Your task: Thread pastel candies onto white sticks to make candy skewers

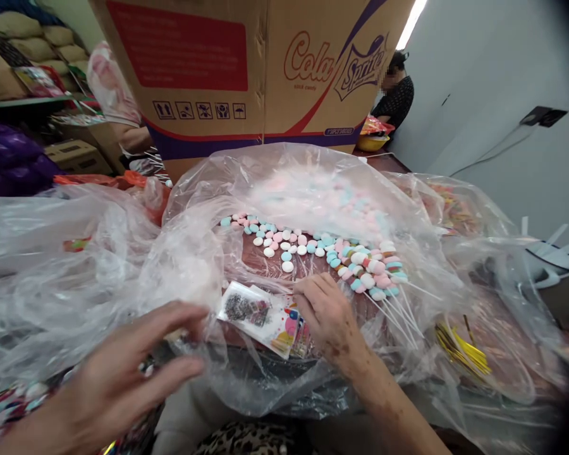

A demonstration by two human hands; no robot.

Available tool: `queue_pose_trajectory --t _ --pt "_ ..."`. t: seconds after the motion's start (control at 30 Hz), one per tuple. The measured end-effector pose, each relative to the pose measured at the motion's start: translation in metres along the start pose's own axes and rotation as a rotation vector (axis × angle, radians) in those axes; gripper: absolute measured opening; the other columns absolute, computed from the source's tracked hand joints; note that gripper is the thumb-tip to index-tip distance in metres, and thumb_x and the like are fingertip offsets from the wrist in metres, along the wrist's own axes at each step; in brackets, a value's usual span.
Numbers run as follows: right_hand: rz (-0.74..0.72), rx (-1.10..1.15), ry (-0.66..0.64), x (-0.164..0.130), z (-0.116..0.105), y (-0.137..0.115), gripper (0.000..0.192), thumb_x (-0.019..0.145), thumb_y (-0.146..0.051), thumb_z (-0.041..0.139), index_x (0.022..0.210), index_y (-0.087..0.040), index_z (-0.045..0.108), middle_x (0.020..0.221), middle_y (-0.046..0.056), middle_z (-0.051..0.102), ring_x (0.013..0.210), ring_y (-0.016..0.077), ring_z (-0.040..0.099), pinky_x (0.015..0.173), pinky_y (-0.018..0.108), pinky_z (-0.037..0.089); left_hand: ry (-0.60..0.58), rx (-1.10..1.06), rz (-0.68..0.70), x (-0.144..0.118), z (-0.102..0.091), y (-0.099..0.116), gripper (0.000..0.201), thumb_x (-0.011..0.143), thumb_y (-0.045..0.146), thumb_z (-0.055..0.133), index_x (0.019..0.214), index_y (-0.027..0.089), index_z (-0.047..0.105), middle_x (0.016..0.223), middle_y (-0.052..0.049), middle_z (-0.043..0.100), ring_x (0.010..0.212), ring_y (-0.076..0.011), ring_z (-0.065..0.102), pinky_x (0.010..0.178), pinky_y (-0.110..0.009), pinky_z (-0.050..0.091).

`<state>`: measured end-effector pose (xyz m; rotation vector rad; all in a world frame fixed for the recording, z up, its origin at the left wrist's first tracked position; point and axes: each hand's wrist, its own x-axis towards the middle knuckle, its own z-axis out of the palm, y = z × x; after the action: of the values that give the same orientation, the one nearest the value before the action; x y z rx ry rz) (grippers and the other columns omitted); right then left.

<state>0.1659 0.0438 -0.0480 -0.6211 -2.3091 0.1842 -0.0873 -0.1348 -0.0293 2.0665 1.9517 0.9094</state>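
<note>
My left hand is on the left with thumb and fingers spread, holding nothing. A stack of small printed plastic packets lies flat on the table between my hands. My right hand is at the packets' upper right corner, fingers curled together. Whatever its fingertips hold, if anything, is hidden. Beyond the hands, pink, white and blue round candies spill from a clear plastic bag. To the right lies a bunch of candy skewers with white sticks pointing toward me.
A large cardboard box stands behind the candy bag. Gold twist ties lie at the right. Crumpled clear plastic covers the left side. One person is behind the box at right, another person's arm at left.
</note>
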Motion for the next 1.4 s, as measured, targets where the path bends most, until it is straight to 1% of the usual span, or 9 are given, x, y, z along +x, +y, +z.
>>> queue_pose_trajectory --t 0.07,0.17,0.27,0.43,0.7,0.83,0.93,1.07,1.4 --pt "-0.030 0.035 0.003 -0.001 -0.009 -0.006 0.023 0.100 -0.010 0.044 0.084 -0.018 0.059 0.077 0.004 0.061 0.074 0.0187 0.050 0.072 0.032 0.043 0.032 0.025 0.146 0.041 0.024 0.025 0.059 0.089 0.040 0.068 0.140 0.020 0.048 0.128 -0.011 0.066 0.118 -0.0292 0.060 0.103 -0.042 0.048" --pt "0.018 0.103 0.004 -0.007 -0.022 -0.015 0.022 0.097 -0.007 0.044 0.083 -0.018 0.056 0.075 0.002 0.058 0.074 0.0179 0.050 0.071 0.031 0.042 -0.078 -0.051 0.235 0.081 0.057 0.049 0.023 0.094 0.025 0.053 0.115 0.017 0.061 0.113 -0.011 0.068 0.107 -0.0280 0.061 0.094 -0.042 0.049" --pt "0.165 0.259 0.017 -0.016 -0.032 -0.017 0.015 0.095 -0.009 0.048 0.089 -0.019 0.057 0.081 0.002 0.061 0.078 0.0167 0.055 0.073 0.029 0.044 -0.364 -0.218 0.099 0.097 0.073 0.055 0.022 0.096 0.025 0.048 0.079 0.020 0.059 0.077 -0.001 0.064 0.074 -0.0186 0.060 0.070 -0.029 0.046" --pt "0.357 0.435 -0.034 -0.029 -0.040 -0.012 0.016 0.096 -0.014 0.051 0.090 -0.021 0.064 0.081 -0.001 0.063 0.077 0.0141 0.059 0.070 0.024 0.045 -0.600 -0.464 -0.027 0.101 0.072 0.052 0.022 0.094 0.032 0.052 0.079 0.020 0.062 0.071 0.003 0.060 0.067 -0.0145 0.053 0.062 -0.024 0.038" --pt "0.320 0.297 0.116 -0.038 -0.032 -0.011 0.026 0.100 -0.021 0.045 0.077 -0.020 0.055 0.073 -0.001 0.056 0.070 0.0141 0.053 0.064 0.025 0.041 -0.646 -0.591 -0.065 0.105 0.076 0.061 0.039 0.099 0.043 0.046 0.069 0.019 0.052 0.065 0.005 0.048 0.062 -0.0126 0.042 0.057 -0.024 0.032" --pt "0.285 0.245 0.168 -0.039 -0.030 -0.009 0.029 0.101 -0.020 0.044 0.073 -0.021 0.052 0.068 -0.001 0.051 0.066 0.0137 0.049 0.062 0.025 0.039 -0.608 -0.704 -0.136 0.103 0.084 0.060 0.025 0.093 0.037 0.055 0.075 0.019 0.054 0.066 0.005 0.051 0.061 -0.0121 0.044 0.056 -0.023 0.034" --pt "0.359 0.309 0.081 -0.039 -0.034 -0.010 0.023 0.099 -0.021 0.047 0.077 -0.020 0.054 0.072 -0.002 0.054 0.068 0.0133 0.051 0.062 0.024 0.040 -0.544 -0.731 -0.113 0.103 0.087 0.057 0.020 0.090 0.033 0.057 0.076 0.019 0.058 0.067 0.004 0.059 0.062 -0.0126 0.051 0.059 -0.023 0.037" --pt "0.380 0.418 -0.057 -0.037 -0.042 -0.010 0.018 0.097 -0.017 0.051 0.079 -0.020 0.056 0.076 -0.002 0.056 0.070 0.0125 0.052 0.064 0.023 0.041 -0.588 -0.667 -0.035 0.105 0.086 0.053 0.035 0.097 0.037 0.050 0.071 0.018 0.061 0.067 0.002 0.064 0.062 -0.0131 0.056 0.062 -0.023 0.040" --pt "0.224 0.193 0.211 -0.039 -0.033 -0.011 0.037 0.102 -0.020 0.045 0.065 -0.022 0.040 0.060 -0.003 0.044 0.059 0.0126 0.043 0.056 0.026 0.034 -0.603 -0.819 -0.085 0.103 0.094 0.052 0.028 0.096 0.040 0.054 0.079 0.019 0.061 0.069 0.002 0.062 0.063 -0.0139 0.055 0.061 -0.024 0.043"
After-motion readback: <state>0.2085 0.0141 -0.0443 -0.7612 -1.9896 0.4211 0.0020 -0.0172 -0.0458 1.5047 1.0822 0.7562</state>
